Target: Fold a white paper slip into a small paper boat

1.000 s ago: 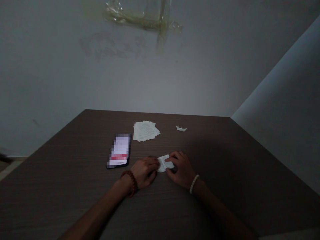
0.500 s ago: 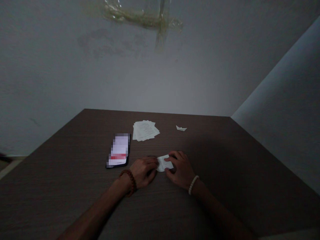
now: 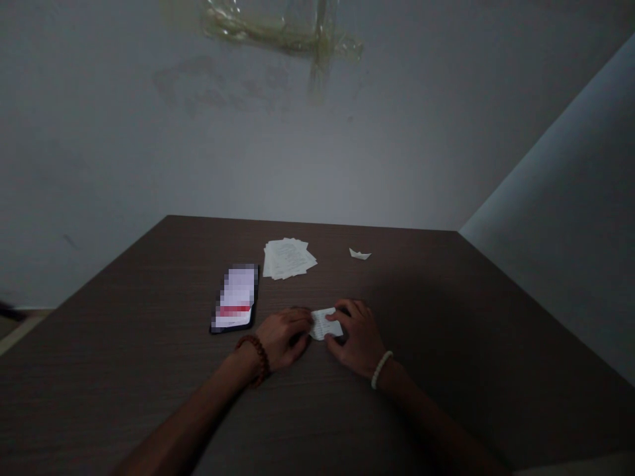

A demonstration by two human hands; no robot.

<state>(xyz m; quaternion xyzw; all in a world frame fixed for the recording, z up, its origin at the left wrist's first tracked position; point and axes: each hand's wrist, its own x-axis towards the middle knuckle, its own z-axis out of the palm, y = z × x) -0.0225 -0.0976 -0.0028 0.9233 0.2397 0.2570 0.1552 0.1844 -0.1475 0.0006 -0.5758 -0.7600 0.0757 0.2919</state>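
Note:
A small folded piece of white paper (image 3: 325, 323) lies on the dark wooden table (image 3: 446, 317), pinched between both hands. My left hand (image 3: 284, 338), with a brown bead bracelet on the wrist, has its fingers curled onto the paper's left edge. My right hand (image 3: 358, 335), wearing a white bead bracelet, presses its fingertips on the paper's right side. Both hands rest on the tabletop.
A phone (image 3: 237, 299) with a lit screen lies to the left of the hands. A stack of white paper sheets (image 3: 288, 258) sits further back, and a small folded paper boat (image 3: 360, 254) to its right. Walls close in behind and at the right.
Both hands and the paper have barely shifted; the right wrist has drawn slightly to the left and the fingers have closed a little more over the paper.

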